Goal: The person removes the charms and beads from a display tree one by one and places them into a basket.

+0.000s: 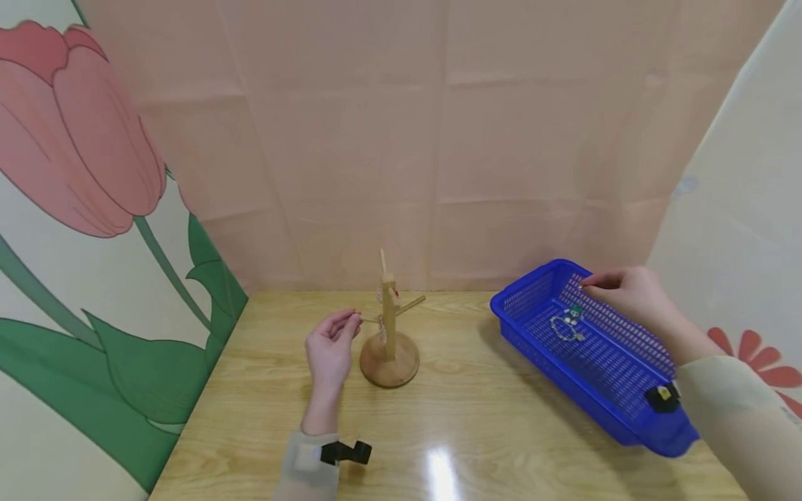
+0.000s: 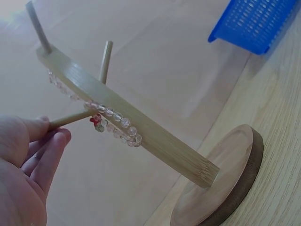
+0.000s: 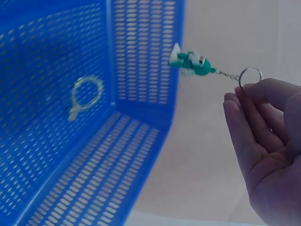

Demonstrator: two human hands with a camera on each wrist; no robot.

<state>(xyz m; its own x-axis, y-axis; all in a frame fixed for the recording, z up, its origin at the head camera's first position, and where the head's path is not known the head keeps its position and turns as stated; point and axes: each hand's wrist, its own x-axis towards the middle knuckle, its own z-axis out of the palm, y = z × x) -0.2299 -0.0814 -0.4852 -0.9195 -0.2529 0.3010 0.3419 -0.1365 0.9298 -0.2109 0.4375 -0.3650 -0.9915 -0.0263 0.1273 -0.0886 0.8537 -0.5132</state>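
Note:
My left hand (image 1: 330,346) pinches the end of a peg (image 2: 70,119) on a wooden stand (image 2: 141,127) with a round base (image 1: 390,362). A bracelet of clear pinkish beads (image 2: 117,117) with a small red charm hangs on that same peg, against the post. Over the blue basket (image 1: 551,362), my right hand (image 1: 629,296) pinches the metal ring of a keychain (image 3: 195,63). Its green and white figure dangles from a short chain. On the basket floor lies a pale beaded bracelet (image 3: 87,94).
Other pegs (image 1: 411,304) stick out of the stand, and more beads (image 2: 57,81) show higher on the post. The basket stands to the right on the wooden table (image 1: 269,403). Behind the table hangs a pinkish cloth (image 1: 401,139), with flower-printed walls at both sides.

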